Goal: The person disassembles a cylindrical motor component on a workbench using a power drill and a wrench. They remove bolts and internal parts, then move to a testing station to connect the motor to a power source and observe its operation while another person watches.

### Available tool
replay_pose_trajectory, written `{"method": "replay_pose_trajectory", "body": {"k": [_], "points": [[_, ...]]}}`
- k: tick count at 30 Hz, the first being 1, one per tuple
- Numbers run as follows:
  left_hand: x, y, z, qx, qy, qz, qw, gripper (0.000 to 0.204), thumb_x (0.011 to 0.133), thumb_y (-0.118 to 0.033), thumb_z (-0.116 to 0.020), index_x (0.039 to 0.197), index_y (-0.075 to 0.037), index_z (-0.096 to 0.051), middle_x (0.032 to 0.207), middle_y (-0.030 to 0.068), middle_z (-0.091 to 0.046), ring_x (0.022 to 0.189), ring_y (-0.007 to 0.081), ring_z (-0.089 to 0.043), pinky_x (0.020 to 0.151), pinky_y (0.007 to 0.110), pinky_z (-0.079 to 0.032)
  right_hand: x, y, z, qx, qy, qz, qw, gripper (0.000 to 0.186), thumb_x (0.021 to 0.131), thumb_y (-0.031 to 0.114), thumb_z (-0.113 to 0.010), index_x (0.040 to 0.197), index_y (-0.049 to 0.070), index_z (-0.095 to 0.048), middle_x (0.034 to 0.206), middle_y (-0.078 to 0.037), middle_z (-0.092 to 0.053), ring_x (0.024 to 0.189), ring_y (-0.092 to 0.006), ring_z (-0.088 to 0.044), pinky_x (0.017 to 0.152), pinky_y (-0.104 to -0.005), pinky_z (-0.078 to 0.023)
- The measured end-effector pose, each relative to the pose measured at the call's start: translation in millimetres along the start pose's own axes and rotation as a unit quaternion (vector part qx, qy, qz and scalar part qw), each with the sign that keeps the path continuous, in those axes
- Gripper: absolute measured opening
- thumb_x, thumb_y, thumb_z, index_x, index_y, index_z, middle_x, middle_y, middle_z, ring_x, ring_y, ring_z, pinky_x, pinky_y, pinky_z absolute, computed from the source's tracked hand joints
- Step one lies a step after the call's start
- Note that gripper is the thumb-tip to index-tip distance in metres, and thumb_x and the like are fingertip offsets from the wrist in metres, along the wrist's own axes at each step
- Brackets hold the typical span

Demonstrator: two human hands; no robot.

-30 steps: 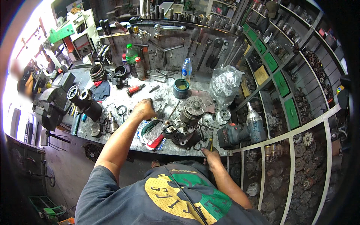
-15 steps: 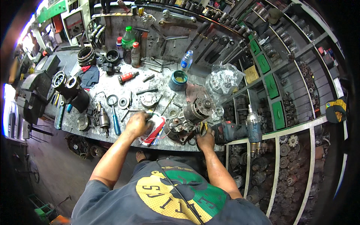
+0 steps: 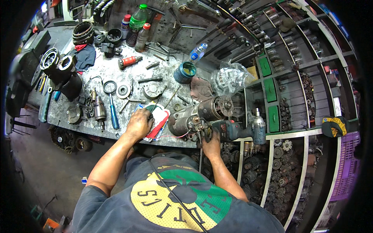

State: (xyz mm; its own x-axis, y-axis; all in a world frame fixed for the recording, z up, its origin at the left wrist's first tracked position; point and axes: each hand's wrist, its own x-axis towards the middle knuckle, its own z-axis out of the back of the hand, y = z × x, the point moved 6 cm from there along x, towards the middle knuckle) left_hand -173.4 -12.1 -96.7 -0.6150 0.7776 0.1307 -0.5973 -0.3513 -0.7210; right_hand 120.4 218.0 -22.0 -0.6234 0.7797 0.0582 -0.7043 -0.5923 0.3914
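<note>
Since half a second ago both hands sit closer to the starter motor (image 3: 200, 112); left hand (image 3: 139, 124) rests curled on the red-and-white cloth (image 3: 158, 123), holding what I cannot tell; right hand (image 3: 211, 140) grips the cordless driver (image 3: 237, 130) beside its fingers; fastener work seems underway, needing steady alignment next

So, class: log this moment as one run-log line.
left hand: on red-white tray | right hand: at starter motor | workbench

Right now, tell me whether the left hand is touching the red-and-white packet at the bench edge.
Touching. The head view shows the left hand lying palm-down on the red-and-white packet, covering its left part with no gap visible.
</note>
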Motion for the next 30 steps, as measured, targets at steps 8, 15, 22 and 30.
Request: {"method": "replay_pose_trajectory", "body": {"k": [8, 15, 22, 30], "points": [[-3, -18, 3, -0.001, 0.056, -0.057, 0.997, 0.035, 0.093, -0.025, -0.077, 0.122, -0.007, -0.075, 0.135, 0.017, -0.068, 0.133, 0.0369, -0.06, 0.113, 0.049, -0.047, -11, 11, 11, -0.048, 0.009, 0.025, 0.999, 0.071, 0.093, 0.014, -0.079, 0.153, -0.009, -0.049, 0.153, -0.035, -0.054, 0.145, -0.0493, -0.051, 0.124, -0.0494, -0.041], [-6, -2, -20, 0.044, 0.012, -0.075, 0.996, 0.023, 0.095, -0.02, -0.074, 0.112, -0.005, -0.074, 0.122, 0.0148, -0.069, 0.121, 0.0367, -0.062, 0.103, 0.05, -0.048, -16, 28, 24, 0.0, -0.001, 0.069, 0.998, 0.066, 0.091, 0.008, -0.077, 0.151, -0.004, -0.052, 0.148, -0.032, -0.057, 0.139, -0.05, -0.056, 0.118, -0.0499, -0.047], [19, -7, 83, -0.328, -0.213, 0.106, 0.914, 0.02, 0.113, -0.02, -0.062, 0.12, -0.002, -0.065, 0.111, 0.01, -0.07, 0.104, 0.0213, -0.065, 0.095, 0.038, -0.054, -28, 40, 95, 0.194, -0.223, 0.054, 0.954, 0.022, 0.1, 0.01, -0.07, 0.117, -0.003, -0.07, 0.106, -0.015, -0.074, 0.089, -0.023, -0.071, 0.084, -0.036, -0.058], [67, -284, 157, -0.247, -0.087, -0.374, 0.889, 0.014, 0.097, -0.003, -0.071, 0.109, 0.001, -0.068, 0.123, 0.017, -0.07, 0.114, 0.0339, -0.07, 0.097, 0.042, -0.057, 28, 156, 185, 0.558, -0.133, 0.274, 0.772, 0.058, 0.114, 0.037, -0.056, 0.153, -0.005, -0.049, 0.137, -0.016, -0.065, 0.123, -0.0207, -0.063, 0.106, -0.0398, -0.052]]}}
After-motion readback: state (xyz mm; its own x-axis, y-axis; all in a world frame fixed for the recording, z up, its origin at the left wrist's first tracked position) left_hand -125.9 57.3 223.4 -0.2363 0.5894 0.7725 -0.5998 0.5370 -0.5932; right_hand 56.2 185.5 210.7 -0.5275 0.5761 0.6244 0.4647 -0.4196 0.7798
